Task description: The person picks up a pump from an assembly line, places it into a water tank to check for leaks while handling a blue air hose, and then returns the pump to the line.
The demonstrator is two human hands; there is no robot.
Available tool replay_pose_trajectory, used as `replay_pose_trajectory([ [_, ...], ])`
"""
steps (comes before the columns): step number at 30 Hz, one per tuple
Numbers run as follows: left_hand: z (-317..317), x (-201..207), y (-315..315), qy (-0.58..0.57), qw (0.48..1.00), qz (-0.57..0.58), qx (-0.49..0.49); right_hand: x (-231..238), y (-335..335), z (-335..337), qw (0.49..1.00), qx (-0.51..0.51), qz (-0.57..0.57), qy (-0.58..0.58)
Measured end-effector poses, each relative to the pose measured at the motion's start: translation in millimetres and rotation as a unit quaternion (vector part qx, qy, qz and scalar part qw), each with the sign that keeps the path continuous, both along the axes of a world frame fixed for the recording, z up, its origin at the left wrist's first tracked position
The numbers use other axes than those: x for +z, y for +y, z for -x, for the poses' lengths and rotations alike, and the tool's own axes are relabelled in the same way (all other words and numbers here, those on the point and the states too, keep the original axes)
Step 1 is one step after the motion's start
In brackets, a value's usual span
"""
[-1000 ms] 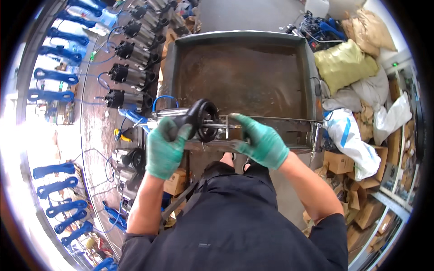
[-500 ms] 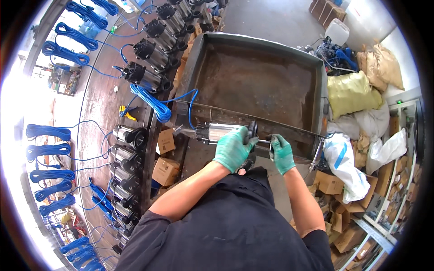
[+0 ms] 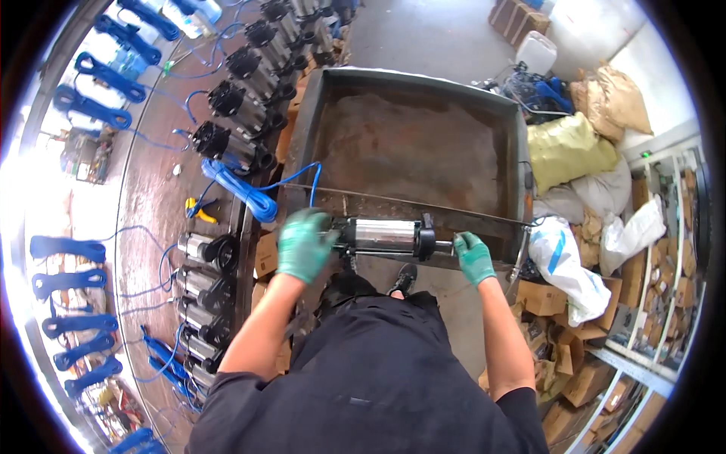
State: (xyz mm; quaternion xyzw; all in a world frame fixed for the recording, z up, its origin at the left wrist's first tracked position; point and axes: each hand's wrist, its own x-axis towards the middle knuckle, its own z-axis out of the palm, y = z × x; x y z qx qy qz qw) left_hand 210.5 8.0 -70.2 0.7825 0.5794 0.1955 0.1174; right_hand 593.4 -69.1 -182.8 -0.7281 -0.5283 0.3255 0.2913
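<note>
Right of centre, the right hand (image 3: 475, 259) grips the submersible pump (image 3: 384, 235) rod (image 3: 444, 247); the left hand (image 3: 302, 246) (blurred) has an unclear hold.

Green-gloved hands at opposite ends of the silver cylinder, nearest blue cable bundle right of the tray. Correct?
Wrong side: the head view shows the blue cable bundle left of the tray; left hand, right hand and silver cylinder are as stated.

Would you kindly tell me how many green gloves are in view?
2: one glove on the left hand, by the left end of the metal cylinder; the other glove on the right hand, at the rod off its right end. More could be hidden.
</note>
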Motion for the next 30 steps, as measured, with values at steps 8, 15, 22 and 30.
replay_pose_trajectory([
  [8,118.6,-64.2,18.4,-0.182,0.944,0.263,-0.085,98.3,55.0,109.5,0.969,0.163,-0.109,-0.152],
  [15,116.0,-64.4,53.7,-0.186,0.955,0.162,-0.165,86.7,57.7,122.5,0.975,0.102,-0.052,-0.190],
  [22,128.6,-98.7,64.4,-0.208,0.947,0.223,-0.099,84.2,59.5,130.6,0.973,0.064,-0.112,-0.194],
  [30,102.2,-75.6,73.3,-0.213,0.884,0.416,0.027,87.3,56.8,124.2,0.972,0.066,-0.088,-0.208],
])
